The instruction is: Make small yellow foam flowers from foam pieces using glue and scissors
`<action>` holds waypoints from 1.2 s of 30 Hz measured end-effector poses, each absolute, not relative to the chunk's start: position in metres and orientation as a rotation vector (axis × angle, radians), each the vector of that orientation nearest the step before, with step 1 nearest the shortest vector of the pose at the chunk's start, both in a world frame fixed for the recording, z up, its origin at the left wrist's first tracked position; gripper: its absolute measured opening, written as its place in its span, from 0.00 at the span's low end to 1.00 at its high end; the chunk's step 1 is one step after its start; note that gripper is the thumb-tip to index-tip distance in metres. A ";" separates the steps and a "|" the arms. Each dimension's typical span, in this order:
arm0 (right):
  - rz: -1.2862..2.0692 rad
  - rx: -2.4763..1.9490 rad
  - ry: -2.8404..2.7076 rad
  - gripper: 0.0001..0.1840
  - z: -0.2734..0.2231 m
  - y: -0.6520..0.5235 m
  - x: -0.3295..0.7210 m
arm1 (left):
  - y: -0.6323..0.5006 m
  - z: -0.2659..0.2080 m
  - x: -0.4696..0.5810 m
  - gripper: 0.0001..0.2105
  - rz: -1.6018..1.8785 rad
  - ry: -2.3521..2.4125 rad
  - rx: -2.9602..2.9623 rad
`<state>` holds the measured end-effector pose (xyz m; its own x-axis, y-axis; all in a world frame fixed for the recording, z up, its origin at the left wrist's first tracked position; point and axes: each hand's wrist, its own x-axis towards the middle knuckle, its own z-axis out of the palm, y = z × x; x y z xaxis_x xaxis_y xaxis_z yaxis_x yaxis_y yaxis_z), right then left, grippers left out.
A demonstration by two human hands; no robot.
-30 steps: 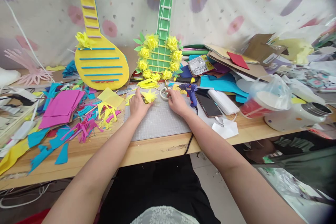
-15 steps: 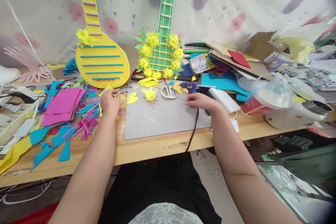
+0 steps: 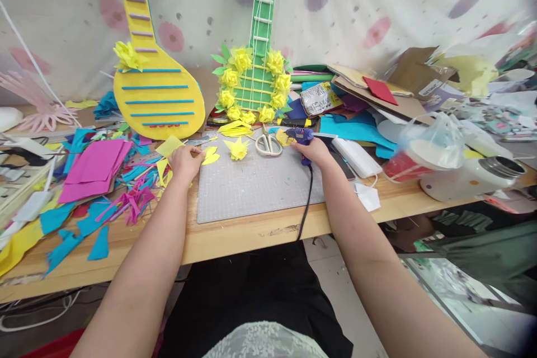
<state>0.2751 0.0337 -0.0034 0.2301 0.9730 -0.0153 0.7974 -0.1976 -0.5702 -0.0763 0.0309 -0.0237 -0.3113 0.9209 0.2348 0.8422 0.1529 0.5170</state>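
Note:
My right hand (image 3: 314, 152) is closed around the purple hot glue gun (image 3: 302, 134), whose black cord runs down over the table edge. Beside the yellow cut petals (image 3: 210, 155), at the left edge of the grey cutting mat (image 3: 251, 193), my left hand (image 3: 185, 163) has its fingers pinched together; what they hold, if anything, is hidden. Yellow paper scraps (image 3: 168, 146) lie behind and under that hand. On the mat between both hands sit a yellow paper flower (image 3: 238, 149) and white-handled scissors (image 3: 268, 145).
A yellow lute-like model (image 3: 159, 112) and a green one (image 3: 260, 86) with yellow flowers lean at the back. Pink sheets (image 3: 98, 168) and coloured scraps cover the left. Right of the mat stand a bagged cup (image 3: 413, 162) and a white bottle (image 3: 461, 182).
My right hand has moved left and closed on the glue gun. My left hand has shifted slightly right, toward the cut petals.

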 end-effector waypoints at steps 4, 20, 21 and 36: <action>0.540 -1.969 -1.399 0.23 -0.016 0.035 0.271 | 0.028 -0.024 -0.078 0.04 1.238 2.105 1.633; 0.919 -1.506 -1.072 0.20 -0.002 0.026 0.277 | 0.018 -0.010 -0.041 0.07 1.546 1.435 0.928; 0.903 -1.504 -1.091 0.20 0.000 0.027 0.275 | 0.017 -0.011 -0.040 0.07 1.527 1.440 0.962; 1.054 -1.482 -1.857 0.19 0.063 0.005 0.178 | 0.010 -0.014 -0.035 0.09 1.475 1.599 1.227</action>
